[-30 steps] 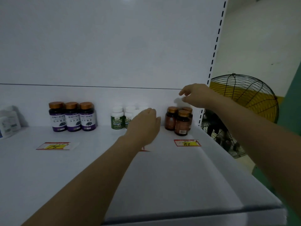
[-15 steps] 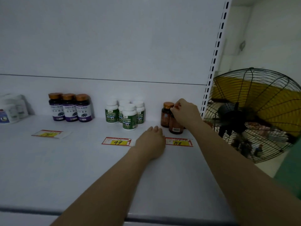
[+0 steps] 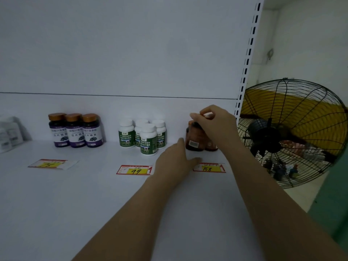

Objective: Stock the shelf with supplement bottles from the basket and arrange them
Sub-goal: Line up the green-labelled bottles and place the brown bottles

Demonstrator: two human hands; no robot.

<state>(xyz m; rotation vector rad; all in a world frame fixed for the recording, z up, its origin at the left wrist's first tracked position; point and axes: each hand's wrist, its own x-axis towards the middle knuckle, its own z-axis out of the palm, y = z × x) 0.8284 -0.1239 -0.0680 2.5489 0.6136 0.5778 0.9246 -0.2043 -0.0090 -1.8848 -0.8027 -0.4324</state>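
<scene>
An amber supplement bottle stands at the back right of a white shelf, with a second amber bottle just beside it. The right hand grips its cap from above with curled fingers. The left hand lies flat on the shelf, fingers straight, just beside the bottle's base. A price tag reading 158 lies in front. White green-labelled bottles stand to the left.
</scene>
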